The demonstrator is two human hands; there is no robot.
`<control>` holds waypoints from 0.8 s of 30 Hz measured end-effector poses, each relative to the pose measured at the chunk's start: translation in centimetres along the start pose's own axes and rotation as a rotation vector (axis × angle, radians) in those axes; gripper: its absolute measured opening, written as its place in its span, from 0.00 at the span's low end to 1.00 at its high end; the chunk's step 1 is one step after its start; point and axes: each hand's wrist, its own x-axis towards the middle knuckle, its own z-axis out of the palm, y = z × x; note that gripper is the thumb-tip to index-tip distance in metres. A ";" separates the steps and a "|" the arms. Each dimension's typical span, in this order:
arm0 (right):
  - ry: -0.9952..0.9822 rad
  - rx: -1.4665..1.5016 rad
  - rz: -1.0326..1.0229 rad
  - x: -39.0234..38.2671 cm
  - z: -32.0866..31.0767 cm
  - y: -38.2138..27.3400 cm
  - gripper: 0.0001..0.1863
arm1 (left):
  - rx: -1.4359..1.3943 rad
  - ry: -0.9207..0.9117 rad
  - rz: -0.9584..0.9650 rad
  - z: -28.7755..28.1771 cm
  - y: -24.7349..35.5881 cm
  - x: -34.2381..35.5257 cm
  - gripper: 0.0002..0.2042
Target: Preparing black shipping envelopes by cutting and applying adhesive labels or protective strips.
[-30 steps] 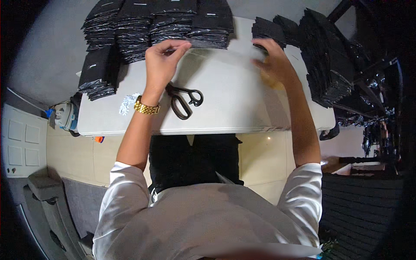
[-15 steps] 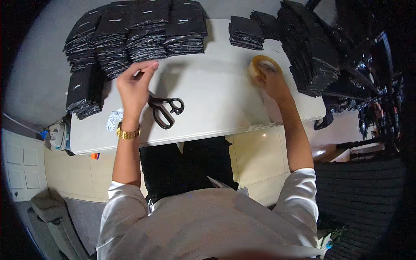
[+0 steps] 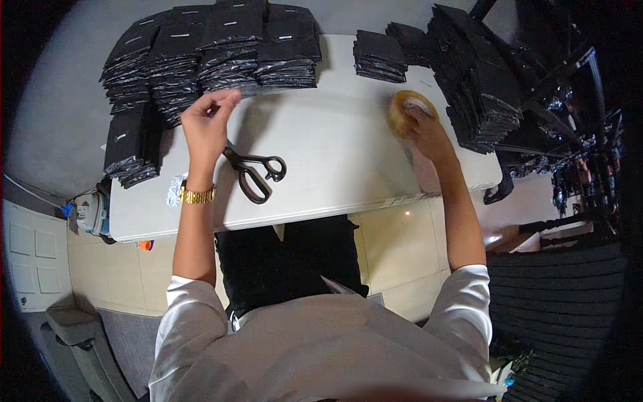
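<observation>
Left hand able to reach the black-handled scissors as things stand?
Probably yes: the black-handled scissors lie on the white table near the left hand, handles uncovered. Its fingers seem to pinch clear tape, likely needing release first.

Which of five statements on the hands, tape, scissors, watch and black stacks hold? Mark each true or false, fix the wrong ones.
1. The right hand holds a roll of tape. True.
2. The scissors are in the right hand. False: they lie on the white table.
3. The left hand has its thumb and fingertips pinched together. True.
4. The gold watch is on the right wrist. False: it is on the left wrist.
5. Black stacks stand only on the table's left side. False: there are more on its right.
</observation>
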 end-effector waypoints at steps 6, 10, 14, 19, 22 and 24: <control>0.068 0.106 0.233 1.9 1.2 0.9 0.23 | 0.039 -0.014 0.030 -2.6 3.0 -2.1 0.06; 0.062 -0.122 0.069 1.6 0.7 1.4 0.22 | -0.025 -0.015 -0.051 -2.0 0.0 -0.2 0.07; 0.062 0.030 0.002 0.6 -0.9 -1.1 0.22 | -0.006 0.020 -0.092 -3.2 -0.8 -0.4 0.08; 0.121 0.086 0.130 0.8 -0.1 1.2 0.22 | 0.008 -0.081 -0.077 -2.7 1.6 -2.1 0.06; 0.124 0.075 0.109 1.7 0.7 2.1 0.22 | 0.036 -0.095 -0.079 -2.7 4.1 -4.2 0.06; 0.117 0.067 0.106 2.8 1.0 2.4 0.22 | 0.022 -0.009 -0.021 -2.6 3.6 -3.9 0.05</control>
